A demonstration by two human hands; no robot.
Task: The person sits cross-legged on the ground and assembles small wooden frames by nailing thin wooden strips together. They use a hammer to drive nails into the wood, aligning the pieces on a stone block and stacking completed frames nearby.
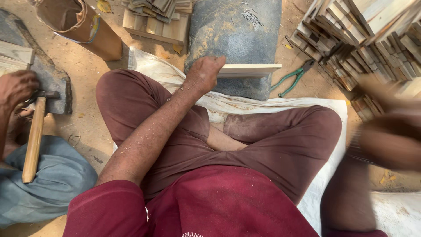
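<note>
I sit cross-legged in maroon trousers on a white sack. My left hand [204, 72] is closed around the end of a pale wooden slat [251, 69], which lies flat across the near edge of a grey stone slab [237, 39]. My right hand [388, 134] is a motion blur at the right edge, near the pile of wooden slats [364, 35]. What it holds, if anything, is too blurred to tell.
Green-handled pliers [291, 81] lie on the sand right of the slab, and several thin nails [252, 17] sit on top of it. A brown paper bag [79, 26] and stacked boards [158, 17] are behind. At left, another person's hand [15, 87] holds a wooden-handled hammer [34, 136].
</note>
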